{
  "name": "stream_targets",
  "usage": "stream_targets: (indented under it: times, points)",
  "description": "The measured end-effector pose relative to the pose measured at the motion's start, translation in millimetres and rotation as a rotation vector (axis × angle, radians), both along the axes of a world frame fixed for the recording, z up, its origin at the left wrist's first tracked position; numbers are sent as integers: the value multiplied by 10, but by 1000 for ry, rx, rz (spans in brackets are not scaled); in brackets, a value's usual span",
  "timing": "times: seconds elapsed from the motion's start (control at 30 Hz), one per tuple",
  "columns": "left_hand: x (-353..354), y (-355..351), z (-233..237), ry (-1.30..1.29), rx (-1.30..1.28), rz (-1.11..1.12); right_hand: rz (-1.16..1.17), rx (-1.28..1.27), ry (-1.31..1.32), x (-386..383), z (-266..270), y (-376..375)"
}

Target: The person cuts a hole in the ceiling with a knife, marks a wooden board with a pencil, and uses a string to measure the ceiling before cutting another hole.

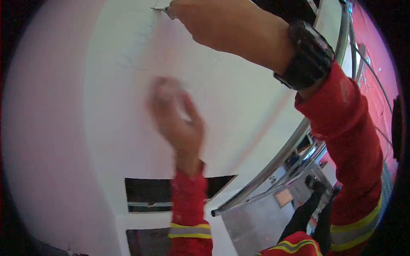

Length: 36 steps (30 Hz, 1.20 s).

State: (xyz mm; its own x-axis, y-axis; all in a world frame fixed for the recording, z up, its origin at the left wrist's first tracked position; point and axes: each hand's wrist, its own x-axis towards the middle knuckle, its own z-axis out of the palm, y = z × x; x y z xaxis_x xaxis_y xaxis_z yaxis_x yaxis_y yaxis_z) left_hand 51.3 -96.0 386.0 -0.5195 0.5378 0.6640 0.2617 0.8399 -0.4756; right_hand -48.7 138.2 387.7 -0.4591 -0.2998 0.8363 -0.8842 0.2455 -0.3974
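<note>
At the top of the view my right hand [218, 23] is closed around a utility knife [171, 10], its thin pointed blade reaching left against the white panel [111, 111]. Much of the knife is hidden inside the fist. Lower down, my left hand [177, 117] is raised in front of the same panel, smeared by motion. A gap shows between its thumb and the curled fingers; I cannot tell whether it holds anything. Faint pencil scribbles [145, 34] mark the panel left of the blade. A black watch [309, 53] sits on my right wrist.
Two dark rectangular openings [147, 187] are cut through the white surface below my left hand. A metal rail [273, 166] curves along the panel's right side. Far below lie a grey floor [252, 217] and my legs [307, 209]. Pink-red sheeting [380, 64] hangs at the right.
</note>
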Motion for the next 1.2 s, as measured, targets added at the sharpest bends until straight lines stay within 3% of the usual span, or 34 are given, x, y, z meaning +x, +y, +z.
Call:
stream_targets:
  times: [0.03,0.1,0.23,0.3,0.37,0.47,0.57,0.7,0.77,0.9,0.97,1.03,1.13,1.2]
  points:
    - [-93,25,458,73,-250,-16,-12,4,-55,38,24,5]
    - [-584,-50,966,230,-409,74,-30,42,-170,9,162,-6]
    - [-976,-139,1111,386,-603,334,-7,205,-79,-263,356,-33]
    - [-1004,-70,1197,384,-610,336,25,277,-64,-370,494,38]
    - [-1031,-2,1206,369,-603,357,106,246,-45,-322,369,237]
    - [-992,-31,1161,355,-580,403,324,355,-390,-206,411,525]
    - [-1025,-103,1049,346,-569,415,116,337,-280,-181,236,259]
    - [-1059,-132,1022,345,-576,422,-29,77,-27,-305,54,-139]
    - [-1036,-149,1009,334,-568,424,14,149,-170,-274,74,-93]
    - [-1030,-144,1009,337,-547,430,176,397,-760,-69,518,263]
    - [-1026,-137,1010,328,-554,432,115,285,-664,-134,472,120]
    - [-1012,-146,994,321,-559,432,16,18,-152,-412,54,-323]
    - [-1010,-105,1011,300,-545,438,-17,77,-173,-373,97,-231]
    - [-1068,-97,999,314,-547,441,175,171,-364,-159,63,169]
